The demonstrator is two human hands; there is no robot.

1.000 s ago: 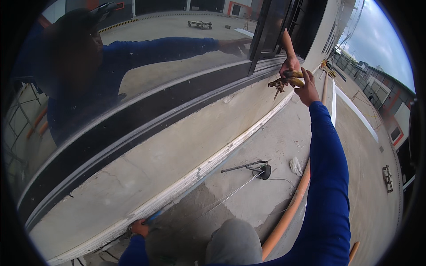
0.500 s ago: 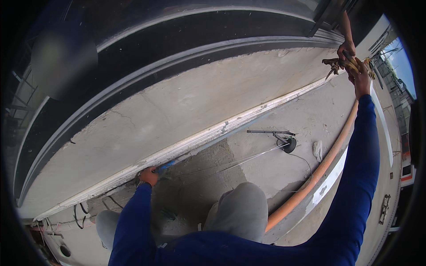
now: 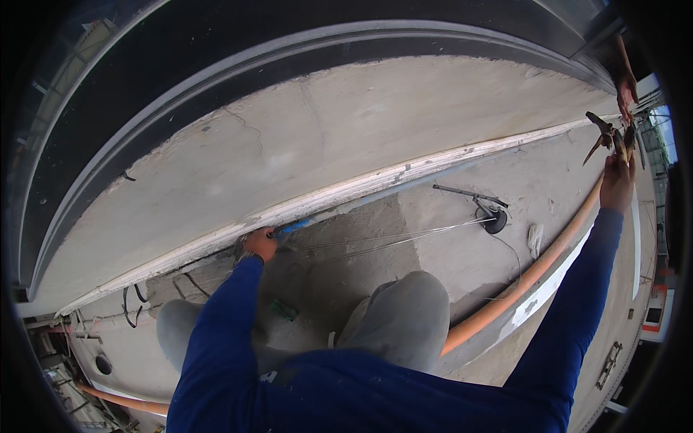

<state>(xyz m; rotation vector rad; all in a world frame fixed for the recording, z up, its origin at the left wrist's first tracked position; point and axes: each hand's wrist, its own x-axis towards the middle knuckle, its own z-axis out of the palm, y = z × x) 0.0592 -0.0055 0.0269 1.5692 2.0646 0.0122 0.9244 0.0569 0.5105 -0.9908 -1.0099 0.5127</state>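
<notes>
My left hand (image 3: 261,244) is closed on a blue pipe (image 3: 292,226) low along the white moulded strip (image 3: 390,172) at the wall's foot. My right hand (image 3: 618,180), stretched out to the far right, is closed on a bundle of pliers-like tools (image 3: 603,131), with dark, rusty jaws pointing up and left. Just above them another person's hand (image 3: 626,97) hangs from the dark window frame, its fingertips at or very near the tools; whether they touch I cannot tell.
A dark window track (image 3: 361,40) tops the cracked concrete sill wall (image 3: 325,115). On the floor (image 3: 455,252) lie a black round device with a metal arm (image 3: 494,221), thin wires and a white bag (image 3: 535,238). An orange pipe (image 3: 505,299) curves along my right. My bent knees are below.
The view has swung down and rightward along the wall. The other hand, earlier gripping the tools together with mine, has loosened and drawn back a little, leaving them in my right hand.
</notes>
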